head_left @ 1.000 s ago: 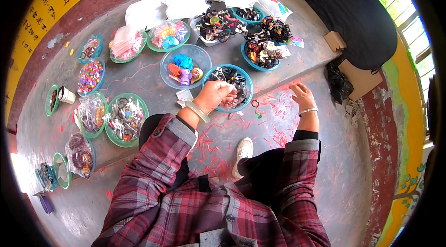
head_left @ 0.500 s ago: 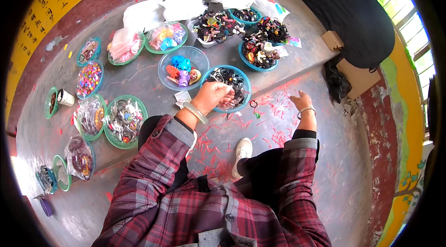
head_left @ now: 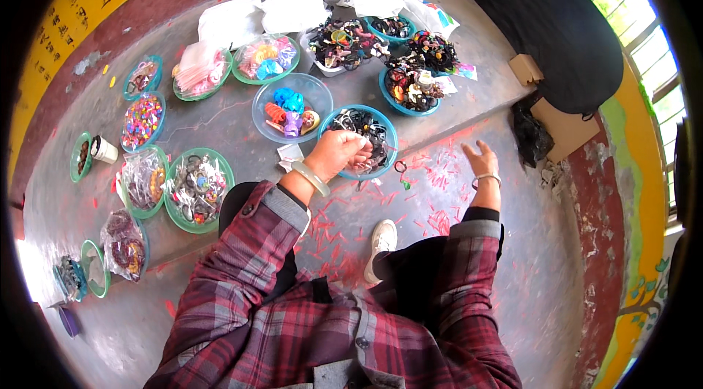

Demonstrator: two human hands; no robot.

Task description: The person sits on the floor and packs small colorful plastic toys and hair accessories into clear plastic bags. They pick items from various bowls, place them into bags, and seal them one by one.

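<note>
Blue and round, the bowl [head_left: 395,139] of dark bands [head_left: 374,128] sits at the platform [head_left: 209,117]'s front edge beneath our left hand [head_left: 341,152], narrowly pinched on what we cannot tell, while our right hand [head_left: 482,162] now spreads wider, apart from that work.

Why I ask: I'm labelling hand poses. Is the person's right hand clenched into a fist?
No, the right hand is open, with its extended fingers visibly spread apart.

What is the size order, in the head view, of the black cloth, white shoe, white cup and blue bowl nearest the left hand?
1. Black cloth
2. Blue bowl
3. White shoe
4. White cup
</note>
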